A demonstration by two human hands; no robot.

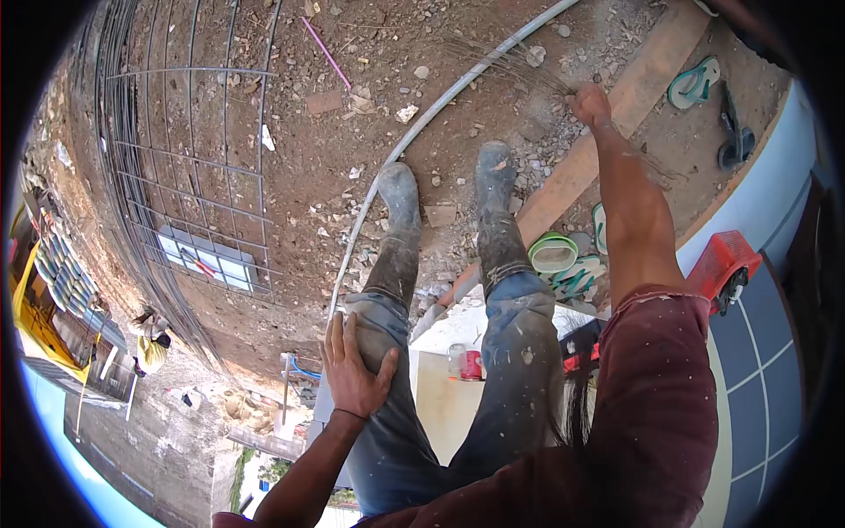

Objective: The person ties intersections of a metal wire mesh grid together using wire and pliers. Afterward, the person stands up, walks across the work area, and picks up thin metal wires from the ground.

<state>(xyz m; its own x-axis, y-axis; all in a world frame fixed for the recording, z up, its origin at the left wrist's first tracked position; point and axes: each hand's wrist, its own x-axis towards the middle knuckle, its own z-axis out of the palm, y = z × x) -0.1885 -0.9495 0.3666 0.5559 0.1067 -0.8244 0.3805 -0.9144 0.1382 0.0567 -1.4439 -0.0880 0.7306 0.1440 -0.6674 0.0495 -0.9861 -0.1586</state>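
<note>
My right hand (590, 106) is closed around a bundle of thin wires (528, 75). The strands fan out to the left above the dirt, and a few loose ends show behind my forearm. Below that hand lies a long wooden plank (647, 75). My left hand (356, 374) rests flat on my left knee with its fingers apart, holding nothing. Muddy rubber boots (400, 198) are on my feet, planted on the gravelly ground.
A grey hose (422, 119) curves past my left boot. On the left lie a rebar mesh (189, 145) and a pale panel (207, 257). Slippers (694, 84), a green-rimmed bucket (553, 253) and a red basket (726, 264) are on the right. A person (151, 343) is at far left.
</note>
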